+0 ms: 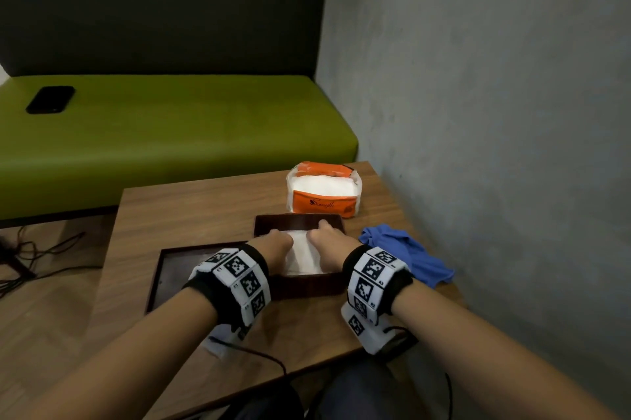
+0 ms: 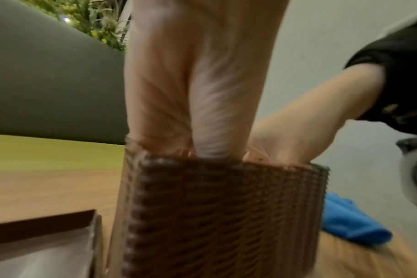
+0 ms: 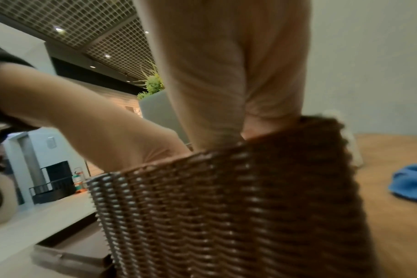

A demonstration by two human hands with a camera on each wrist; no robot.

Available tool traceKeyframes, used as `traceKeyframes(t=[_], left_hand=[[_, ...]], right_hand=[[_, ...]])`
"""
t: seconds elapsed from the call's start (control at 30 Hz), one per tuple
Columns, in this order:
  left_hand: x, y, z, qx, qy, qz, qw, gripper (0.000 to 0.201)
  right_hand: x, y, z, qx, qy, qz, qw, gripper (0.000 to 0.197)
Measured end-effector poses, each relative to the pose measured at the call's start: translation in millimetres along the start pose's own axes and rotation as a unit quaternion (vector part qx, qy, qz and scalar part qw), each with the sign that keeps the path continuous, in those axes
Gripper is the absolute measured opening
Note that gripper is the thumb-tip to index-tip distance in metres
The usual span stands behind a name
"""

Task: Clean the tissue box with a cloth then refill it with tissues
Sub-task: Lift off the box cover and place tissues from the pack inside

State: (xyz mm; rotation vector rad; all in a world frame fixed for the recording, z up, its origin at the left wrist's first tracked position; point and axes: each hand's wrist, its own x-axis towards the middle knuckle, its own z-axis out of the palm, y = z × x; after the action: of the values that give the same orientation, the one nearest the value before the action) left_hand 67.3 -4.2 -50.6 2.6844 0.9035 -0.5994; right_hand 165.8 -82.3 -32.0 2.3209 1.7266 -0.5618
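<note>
The dark brown woven tissue box [image 1: 307,286] stands lidless in the middle of the table, with a white stack of tissues [image 1: 305,257] inside it. Both hands reach down into the box from the near side. My left hand [image 1: 277,242] presses on the left part of the stack and my right hand [image 1: 326,235] on the right part. In the wrist views the left hand [image 2: 191,94] and the right hand [image 3: 226,75] run straight down behind the box wall [image 2: 214,216] [image 3: 226,206], which hides the fingertips. The blue cloth [image 1: 408,254] lies crumpled to the right of the box.
The box lid [image 1: 170,269] lies upturned left of the box. An opened orange tissue pack [image 1: 324,190] sits behind it near the table's far edge. A grey wall runs along the right. A black phone [image 1: 50,99] lies on the green bench [image 1: 191,132].
</note>
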Motion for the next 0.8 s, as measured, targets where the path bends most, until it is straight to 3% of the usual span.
traceKeyframes(t=[0.1,0.17,0.3,0.37,0.5,0.63,0.73,0.8], left_hand=[[0,-2,-2,-0.024,0.049,0.010,0.998,0.049],[-1,0,1,0.000,0.061,0.015,0.998,0.045],[-2,0,6,-0.025,0.006,0.020,0.999,0.051],[-2,-1,4,-0.040,0.007,0.028,0.999,0.054],[-3,2,2,0.007,0.099,0.032,0.995,0.048],[-7,8,5,0.071,0.089,-0.004,0.993,0.038],[-8,7,5,0.058,0.072,0.013,0.996,0.030],[-11,8,1,0.027,0.066,0.004,0.997,0.035]], right_hand=[[0,-2,1,-0.017,0.056,0.011,0.998,0.036],[-1,-5,3,-0.037,0.017,0.020,0.999,0.035],[1,-5,5,0.001,-0.070,0.034,0.997,0.038],[-2,-3,3,0.033,-0.053,0.042,0.997,0.038],[-8,-9,0,0.049,0.095,0.043,0.993,0.030],[-9,-17,9,-0.013,0.053,0.044,0.998,0.027],[-8,-15,5,0.005,0.023,0.044,0.999,0.033],[-9,-12,1,0.031,0.045,0.056,0.997,0.033]])
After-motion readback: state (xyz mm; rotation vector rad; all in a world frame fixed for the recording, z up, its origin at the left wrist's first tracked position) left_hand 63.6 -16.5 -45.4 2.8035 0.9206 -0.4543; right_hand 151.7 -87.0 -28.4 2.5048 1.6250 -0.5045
